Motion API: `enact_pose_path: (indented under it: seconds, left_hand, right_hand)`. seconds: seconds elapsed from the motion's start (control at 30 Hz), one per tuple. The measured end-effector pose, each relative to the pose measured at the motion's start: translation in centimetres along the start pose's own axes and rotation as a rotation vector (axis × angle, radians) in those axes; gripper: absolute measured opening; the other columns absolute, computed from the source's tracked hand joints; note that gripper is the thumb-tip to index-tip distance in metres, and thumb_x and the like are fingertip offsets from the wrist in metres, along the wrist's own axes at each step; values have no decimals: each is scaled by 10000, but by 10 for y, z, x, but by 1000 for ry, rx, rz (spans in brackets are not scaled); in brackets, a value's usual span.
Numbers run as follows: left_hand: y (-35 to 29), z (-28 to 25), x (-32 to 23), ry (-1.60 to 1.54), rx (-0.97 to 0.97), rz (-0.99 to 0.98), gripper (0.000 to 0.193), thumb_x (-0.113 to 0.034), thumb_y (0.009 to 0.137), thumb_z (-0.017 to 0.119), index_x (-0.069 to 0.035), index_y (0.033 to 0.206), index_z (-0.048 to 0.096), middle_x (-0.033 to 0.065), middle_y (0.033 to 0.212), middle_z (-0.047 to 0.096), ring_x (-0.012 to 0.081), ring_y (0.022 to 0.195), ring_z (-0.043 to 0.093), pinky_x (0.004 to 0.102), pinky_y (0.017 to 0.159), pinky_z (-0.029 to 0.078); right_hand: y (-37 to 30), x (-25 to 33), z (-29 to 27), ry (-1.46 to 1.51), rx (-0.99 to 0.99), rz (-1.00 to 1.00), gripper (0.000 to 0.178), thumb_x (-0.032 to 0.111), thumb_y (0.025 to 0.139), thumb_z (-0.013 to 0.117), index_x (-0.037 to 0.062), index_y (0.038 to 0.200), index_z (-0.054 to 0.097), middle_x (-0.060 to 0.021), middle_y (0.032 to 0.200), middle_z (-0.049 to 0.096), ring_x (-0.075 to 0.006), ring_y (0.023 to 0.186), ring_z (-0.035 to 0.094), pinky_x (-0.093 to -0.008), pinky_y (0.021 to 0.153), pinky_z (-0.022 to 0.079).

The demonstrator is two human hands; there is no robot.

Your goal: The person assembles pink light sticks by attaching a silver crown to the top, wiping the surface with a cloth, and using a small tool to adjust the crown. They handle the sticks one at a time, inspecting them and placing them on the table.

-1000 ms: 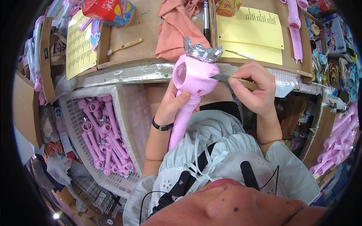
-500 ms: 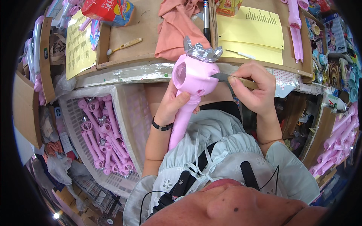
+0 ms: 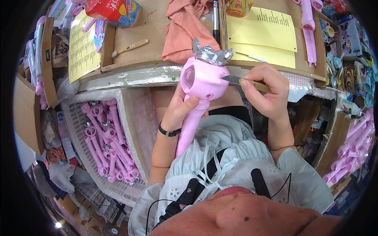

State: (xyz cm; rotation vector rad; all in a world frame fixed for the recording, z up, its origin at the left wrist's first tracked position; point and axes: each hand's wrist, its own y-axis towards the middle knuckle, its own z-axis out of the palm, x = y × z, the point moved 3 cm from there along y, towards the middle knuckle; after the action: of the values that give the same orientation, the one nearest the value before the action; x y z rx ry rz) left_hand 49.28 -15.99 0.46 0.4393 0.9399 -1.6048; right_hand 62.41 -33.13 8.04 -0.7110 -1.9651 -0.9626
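A pink toy wand [image 3: 191,122] with a round hollow head and a silver crown [image 3: 213,54] on top stands tilted before me. My left hand [image 3: 182,108] is wrapped round its neck, just under the head. In my right hand [image 3: 265,90] is a small knife [image 3: 232,80], pinched between thumb and bent fingers. Its blade tip touches the right side of the wand's head, at a notch near the edge. Part of the knife's handle is hidden by my fingers.
At my left, a white plastic crate [image 3: 138,129] holds several pink wands. More pink parts [image 3: 351,149] are stacked at far right. The worktable edge [image 3: 130,80] runs ahead, with a salmon cloth [image 3: 183,37], yellow sheets [image 3: 262,35], a small brush [image 3: 132,47] and a marker [image 3: 215,21] beyond.
The knife in my right hand has shifted very slightly to the right along the wand's head. My left hand and the wand stay in place.
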Motion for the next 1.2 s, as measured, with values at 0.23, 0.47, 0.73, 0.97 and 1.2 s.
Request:
enact_pose_path:
  seconds: [0.23, 0.47, 0.73, 0.97, 1.2]
  left_hand:
    - [0, -1, 0, -6, 3, -4, 726, -309, 838, 649, -70, 1367, 212, 165, 983, 563, 218, 651, 622, 324, 533, 524]
    - [0, -1, 0, -8, 8, -1, 722, -305, 840, 647, -79, 1370, 211, 164, 993, 560, 218, 653, 622, 325, 534, 526]
    - [0, 0, 0, -17, 0, -5, 731, -297, 840, 650, -79, 1377, 206, 165, 996, 559, 218, 658, 621, 327, 534, 525]
    - [0, -1, 1, -20, 7, -5, 731, -305, 843, 646, -75, 1376, 202, 165, 1003, 556, 219, 660, 620, 328, 536, 525]
    - [0, 0, 0, -19, 7, -2, 727, -308, 842, 649, -73, 1370, 208, 164, 1003, 557, 217, 662, 621, 328, 537, 526]
  right_hand:
    - [0, 1, 0, -6, 4, -18, 78, 12, 689, 689, 23, 713, 616, -83, 658, 602, -197, 582, 568, -281, 536, 437]
    - [1, 2, -1, 6, 13, -4, 81, 13, 687, 689, 24, 713, 613, -83, 658, 602, -199, 582, 568, -279, 534, 437]
    - [2, 0, 0, -2, 11, -19, 83, 12, 683, 688, 19, 714, 612, -84, 653, 597, -205, 579, 564, -285, 534, 435]
    - [1, 1, -1, 5, 2, -36, 81, 3, 682, 686, 17, 716, 614, -91, 652, 599, -206, 577, 566, -285, 532, 435]
    - [2, 1, 0, -12, 7, -37, 83, 5, 681, 688, 17, 713, 612, -88, 650, 597, -205, 572, 565, -284, 526, 433]
